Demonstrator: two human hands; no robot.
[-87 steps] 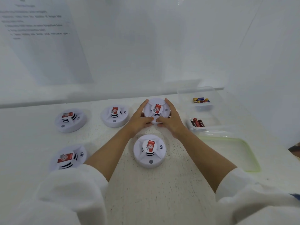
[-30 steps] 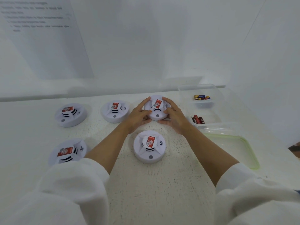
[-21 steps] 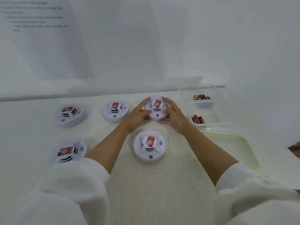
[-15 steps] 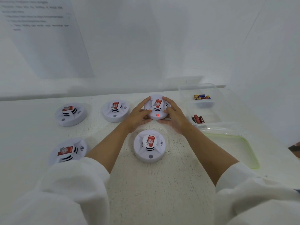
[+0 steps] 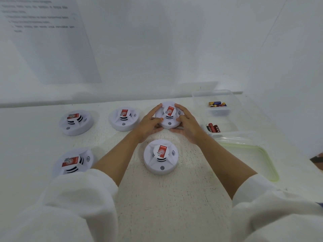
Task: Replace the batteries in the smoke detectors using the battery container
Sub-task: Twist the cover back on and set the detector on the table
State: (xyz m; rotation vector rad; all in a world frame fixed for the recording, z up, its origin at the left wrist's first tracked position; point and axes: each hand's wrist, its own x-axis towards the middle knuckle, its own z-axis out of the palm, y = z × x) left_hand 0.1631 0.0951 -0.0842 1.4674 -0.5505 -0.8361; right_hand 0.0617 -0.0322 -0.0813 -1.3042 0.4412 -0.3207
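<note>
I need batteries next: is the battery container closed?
No, the battery container stands open, and its green-rimmed lid lies off beside it.

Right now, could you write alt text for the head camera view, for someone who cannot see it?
The left hand and right hand grip a round white plastic smoke detector on a white table. Four more detectors sit nearby; a clear plastic battery container stands to the right.

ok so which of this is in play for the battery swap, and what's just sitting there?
In play: white round smoke detector gripped by left hand and right hand; four other white detectors; clear plastic battery container.
Lying about: green-rimmed clear lid; printed paper sheet on wall.
</note>
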